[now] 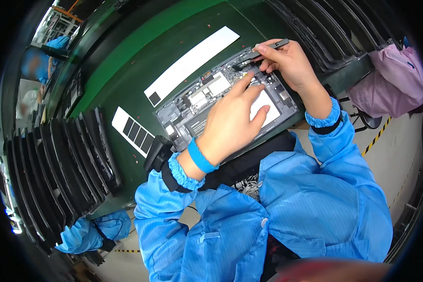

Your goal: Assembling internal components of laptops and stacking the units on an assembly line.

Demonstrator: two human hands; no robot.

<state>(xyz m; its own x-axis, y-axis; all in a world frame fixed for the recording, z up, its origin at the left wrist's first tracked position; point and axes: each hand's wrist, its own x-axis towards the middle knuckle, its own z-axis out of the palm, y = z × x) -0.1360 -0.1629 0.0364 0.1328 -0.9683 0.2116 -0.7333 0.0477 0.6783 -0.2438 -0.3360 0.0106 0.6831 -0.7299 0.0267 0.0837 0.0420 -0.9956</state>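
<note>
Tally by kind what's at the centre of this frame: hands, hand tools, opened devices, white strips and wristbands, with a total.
Hands, left and right: 2
Dark hand tool: 1
Opened electronic device: 1
White strips, long and short: 2
Blue wristband: 1
Total: 7

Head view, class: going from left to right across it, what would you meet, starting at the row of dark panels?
Row of dark panels → white card with dark squares → blue wristband → left hand → right hand → pinkish cloth.
</note>
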